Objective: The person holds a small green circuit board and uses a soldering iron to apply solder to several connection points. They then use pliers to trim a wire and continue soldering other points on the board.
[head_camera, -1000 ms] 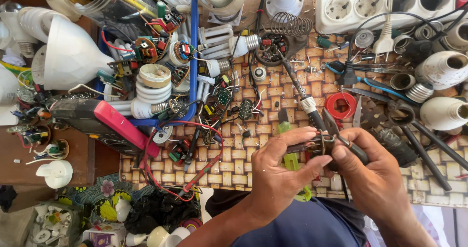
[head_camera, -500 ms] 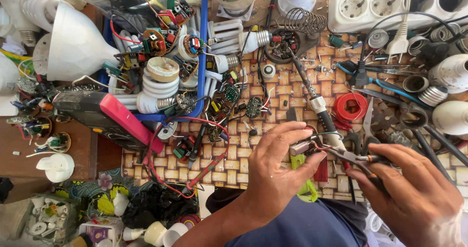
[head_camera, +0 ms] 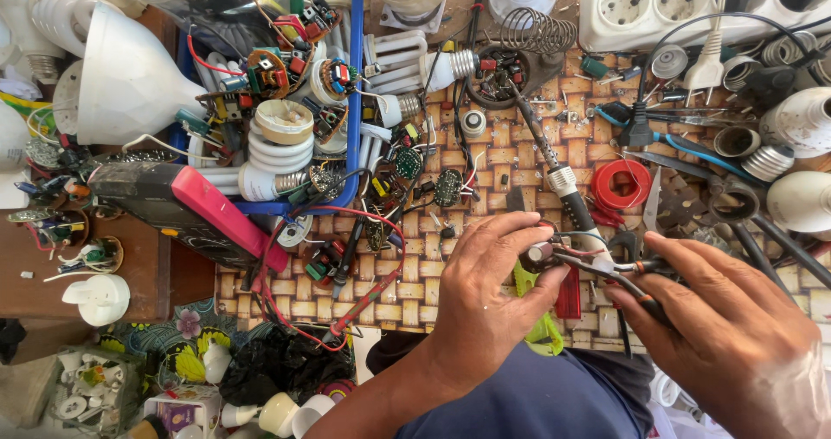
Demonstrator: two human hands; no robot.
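Note:
My left hand (head_camera: pixel 485 296) pinches a small grey component (head_camera: pixel 539 252) with thin wires over the woven mat. My right hand (head_camera: pixel 736 335) grips long-nose pliers (head_camera: pixel 606 267) whose tips reach that component. A green object (head_camera: pixel 532 305) shows under my left hand. A soldering iron (head_camera: pixel 554 166) lies just above the hands, its tip pointing towards a round black holder (head_camera: pixel 506 75).
A blue tray (head_camera: pixel 353 101) of lamp parts and circuit boards stands at upper left, next to a white lamp shade (head_camera: pixel 121 84). A black-and-pink multimeter (head_camera: pixel 186 205) with red leads lies left. A red wire spool (head_camera: pixel 621 183), scissors (head_camera: pixel 649 205), a white power strip (head_camera: pixel 666 6) and bulb bases crowd the right.
My right hand has drawn in from the right, bringing the pliers' tips onto the component in my left hand. The view has shifted slightly.

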